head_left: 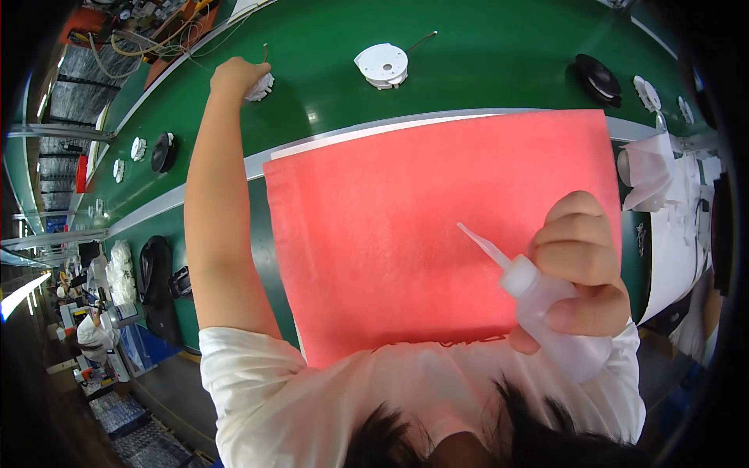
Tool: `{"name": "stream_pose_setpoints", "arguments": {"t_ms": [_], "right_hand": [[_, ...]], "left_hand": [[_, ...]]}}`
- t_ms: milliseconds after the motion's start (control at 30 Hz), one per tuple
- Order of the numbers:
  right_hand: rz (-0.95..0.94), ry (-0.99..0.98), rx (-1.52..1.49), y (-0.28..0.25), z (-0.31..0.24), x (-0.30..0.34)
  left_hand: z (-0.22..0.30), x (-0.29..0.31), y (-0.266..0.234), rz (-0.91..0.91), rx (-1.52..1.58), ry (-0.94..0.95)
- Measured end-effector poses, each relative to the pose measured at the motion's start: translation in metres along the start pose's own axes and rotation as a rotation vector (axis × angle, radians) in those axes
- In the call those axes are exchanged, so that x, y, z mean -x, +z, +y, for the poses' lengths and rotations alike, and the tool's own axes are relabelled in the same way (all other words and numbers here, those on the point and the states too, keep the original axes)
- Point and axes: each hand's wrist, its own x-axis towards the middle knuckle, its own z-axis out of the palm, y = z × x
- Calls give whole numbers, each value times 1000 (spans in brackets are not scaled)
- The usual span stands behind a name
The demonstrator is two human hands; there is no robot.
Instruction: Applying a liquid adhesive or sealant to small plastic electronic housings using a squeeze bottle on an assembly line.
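Note:
My left hand (236, 78) reaches far out over the green conveyor belt (484, 62) and closes on a small white round part (262, 86). My right hand (581, 261) stays near my body and grips a translucent white squeeze bottle (546, 312). The bottle's long thin nozzle (480, 240) points up and left over a pink foam mat (421, 234) that covers the bench in front of me.
Another white round part (382, 65) with a thin wire lies on the belt past the mat. A black round part (598, 79) and white discs (646, 93) lie to the right. More black and white parts (162, 152) lie far left. White cloths (651, 168) sit beside the mat.

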Motion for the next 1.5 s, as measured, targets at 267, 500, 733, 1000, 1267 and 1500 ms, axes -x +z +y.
{"name": "stream_pose_setpoints", "arguments": {"t_ms": [267,500,733,1000,1267,1500], "right_hand": [[36,31,110,3,-12,11],[38,113,101,-2,-20,16],[77,154,98,-2,-22,18],[0,187,33,-4,-12,19],[13,160,56,-5,-13,18],[-6,285,38,-1,-25,16]], "left_hand": [[42,155,18,83,1468,484],[79,266,40,47,1645,974],[91,280,52,109,1459,1135],[92,278,56,78,1408,1161],[94,286,55,36,1461,1147],[90,285,52,65,1457,1171]]}}
